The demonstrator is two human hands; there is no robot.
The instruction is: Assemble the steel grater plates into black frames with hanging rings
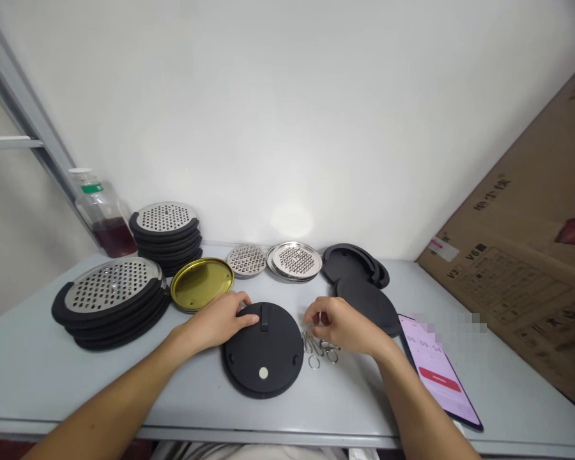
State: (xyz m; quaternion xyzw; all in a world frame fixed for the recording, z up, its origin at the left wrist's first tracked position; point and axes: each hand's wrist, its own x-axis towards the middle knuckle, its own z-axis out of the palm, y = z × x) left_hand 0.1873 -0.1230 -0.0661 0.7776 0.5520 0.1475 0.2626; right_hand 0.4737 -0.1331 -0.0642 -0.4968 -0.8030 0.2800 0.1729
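A black round disc (263, 351) lies on the table, with a short raised tab near its far edge, a small pale dot near the front and a slot at each side. My left hand (223, 319) grips its upper left rim, thumb laid on top and fingers around the edge. Right of the disc is a small pile of metal rings and clips (316, 345). Over that pile, my right hand (333, 319) has its fingers curled together; whatever they may hold is hidden. One loose ring (314, 363) lies just in front.
Stacks of black-rimmed perforated plates (115, 287) stand left, near a gold lid (202, 284) and a bottle of dark liquid (108, 223). Metal grater discs (297, 260) are at the back. More black discs (368, 303), a phone (438, 377) and a cardboard box (522, 255) are right.
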